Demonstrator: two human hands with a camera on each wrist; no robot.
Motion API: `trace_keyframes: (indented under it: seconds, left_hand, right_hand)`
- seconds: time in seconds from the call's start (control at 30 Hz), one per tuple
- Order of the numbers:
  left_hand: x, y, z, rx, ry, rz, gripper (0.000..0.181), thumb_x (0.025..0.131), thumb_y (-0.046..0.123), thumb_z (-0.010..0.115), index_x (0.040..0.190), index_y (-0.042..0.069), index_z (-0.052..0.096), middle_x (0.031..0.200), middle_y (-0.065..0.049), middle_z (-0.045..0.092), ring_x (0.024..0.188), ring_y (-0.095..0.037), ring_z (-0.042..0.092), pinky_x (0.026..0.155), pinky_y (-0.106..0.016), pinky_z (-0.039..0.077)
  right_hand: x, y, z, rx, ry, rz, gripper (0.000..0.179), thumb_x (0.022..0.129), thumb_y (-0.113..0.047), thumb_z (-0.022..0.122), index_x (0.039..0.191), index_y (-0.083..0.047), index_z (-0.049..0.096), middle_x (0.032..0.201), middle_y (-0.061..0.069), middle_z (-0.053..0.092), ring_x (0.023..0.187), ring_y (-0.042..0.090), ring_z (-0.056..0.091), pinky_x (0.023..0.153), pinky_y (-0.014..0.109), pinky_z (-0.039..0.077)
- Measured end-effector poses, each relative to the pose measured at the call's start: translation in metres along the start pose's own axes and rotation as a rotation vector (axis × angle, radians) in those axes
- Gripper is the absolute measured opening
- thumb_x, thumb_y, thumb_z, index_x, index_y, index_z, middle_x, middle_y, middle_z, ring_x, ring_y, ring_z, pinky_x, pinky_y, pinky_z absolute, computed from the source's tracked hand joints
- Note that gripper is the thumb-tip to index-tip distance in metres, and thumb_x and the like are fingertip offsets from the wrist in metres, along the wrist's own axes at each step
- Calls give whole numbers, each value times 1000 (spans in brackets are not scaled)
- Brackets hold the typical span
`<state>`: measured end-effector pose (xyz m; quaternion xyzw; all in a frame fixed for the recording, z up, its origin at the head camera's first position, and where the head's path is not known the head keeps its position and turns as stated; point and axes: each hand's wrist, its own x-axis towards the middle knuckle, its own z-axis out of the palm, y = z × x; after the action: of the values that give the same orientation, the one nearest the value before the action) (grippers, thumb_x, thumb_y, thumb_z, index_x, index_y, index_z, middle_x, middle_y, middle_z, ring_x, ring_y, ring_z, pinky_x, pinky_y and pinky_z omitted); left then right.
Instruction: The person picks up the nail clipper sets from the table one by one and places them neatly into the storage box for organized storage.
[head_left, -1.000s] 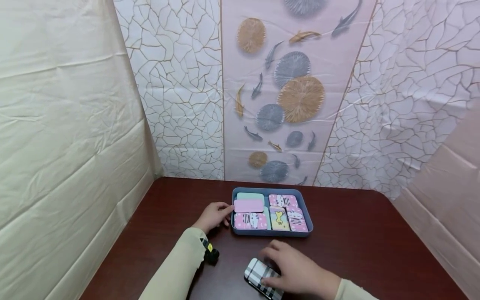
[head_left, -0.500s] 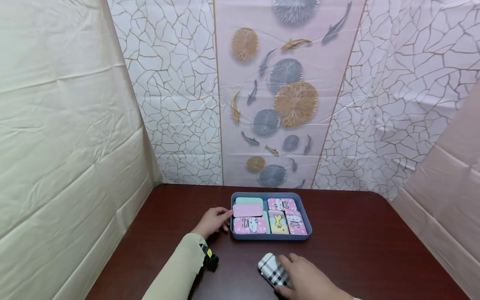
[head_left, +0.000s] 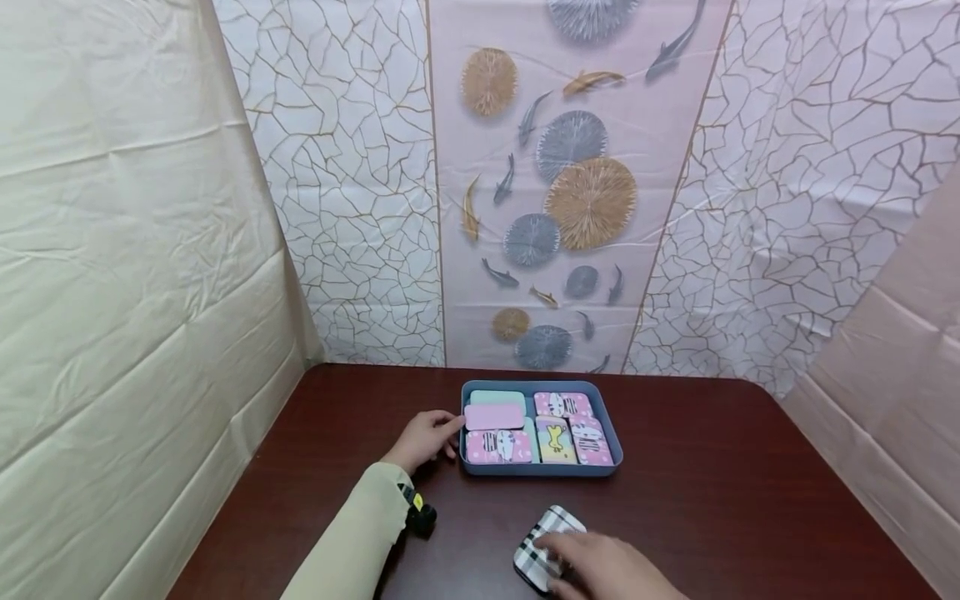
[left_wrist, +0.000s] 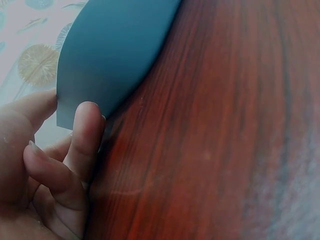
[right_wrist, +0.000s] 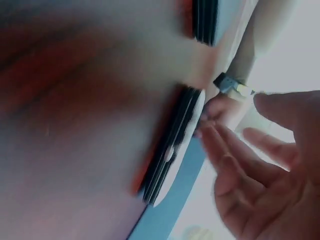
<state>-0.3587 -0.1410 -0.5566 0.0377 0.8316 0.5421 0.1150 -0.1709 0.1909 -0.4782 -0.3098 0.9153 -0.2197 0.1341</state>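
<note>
A black-and-white plaid case (head_left: 542,562) with rounded corners lies on the table near the front. In the right wrist view this case (right_wrist: 172,150) shows dark layered sides and a small clasp. My right hand (head_left: 609,568) is over its right part, fingers extended and loosely bent, not wrapped round it; whether the fingertips touch is unclear. My left hand (head_left: 426,440) is at the left side of a blue-grey tray (head_left: 540,471), pinching its rim. In the left wrist view bent fingers lie by the tray's outer wall (left_wrist: 117,50).
Inside the tray are pink cat-print cases (head_left: 498,447), a yellow-figure case (head_left: 557,439), a plain pink case (head_left: 495,416) and a mint case (head_left: 498,398). Another dark-sided item (right_wrist: 205,20) appears in the right wrist view. A patterned curtain (head_left: 360,208) hangs behind the table.
The plaid case has shifted slightly and turned, its far end now pointing right instead of left. My right hand has moved with it, lower in view. The left hand has stayed at the tray.
</note>
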Motion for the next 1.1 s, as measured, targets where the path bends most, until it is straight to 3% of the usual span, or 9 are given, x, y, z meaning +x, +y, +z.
trace_keyframes:
  seconds: [0.13,0.23,0.33,0.4,0.53,0.8,0.97,1.1]
  left_hand:
    - [-2,-1,2,2,7,-7,48,108,55,67,127,11,76,91,-6,76,72,-19,73,63,-30,51]
    - [-3,-3,1,-2,8,-17,47,109,53,67,127,10,76,91,-6,75,71,-18,73,63,-30,51]
    - [-4,-4,1,-4,9,-26,46,110,52,67,127,10,76,90,-6,75,71,-18,73,63,-30,51]
    - [-4,-4,1,2,9,-20,46,109,53,67,127,11,76,90,-5,75,71,-18,73,63,-30,51]
    - [-2,-1,1,14,4,3,48,109,55,67,126,11,76,90,-5,76,73,-19,74,64,-30,52]
    - [0,-2,0,1,17,4,47,108,54,68,125,11,76,91,-5,76,72,-20,74,62,-31,52]
    - [1,-3,1,-7,13,6,49,107,56,69,126,12,76,93,-6,76,73,-21,74,62,-32,53]
    - [0,-4,1,-9,13,6,48,107,56,69,125,12,76,93,-6,76,73,-21,74,62,-32,53]
  right_hand:
    - [0,20,-12,-109,160,-247,56,95,-7,83,145,-25,66,143,-6,63,128,14,62,98,41,59]
    - [7,37,-17,-113,90,-324,72,92,5,78,155,-24,60,160,2,54,144,25,53,107,42,54]
    - [14,49,-15,-85,-42,-313,74,95,7,73,160,-25,55,167,6,48,151,28,47,111,43,52]
    - [17,54,-12,-71,-79,-301,70,99,5,72,159,-27,56,166,5,50,150,27,48,111,42,52]
    - [19,56,-9,-89,-39,-285,58,102,-4,76,152,-28,61,155,0,59,140,21,56,106,41,55]
    - [19,45,-10,-144,-8,-120,45,97,-34,87,138,-25,69,133,-10,64,120,6,60,95,37,58]
    - [17,43,-3,-185,54,-121,43,95,-34,89,130,-22,68,126,-9,65,113,6,59,89,36,59]
    - [14,47,2,-151,95,-156,40,95,-29,90,124,-22,65,121,-12,64,107,4,56,85,34,57]
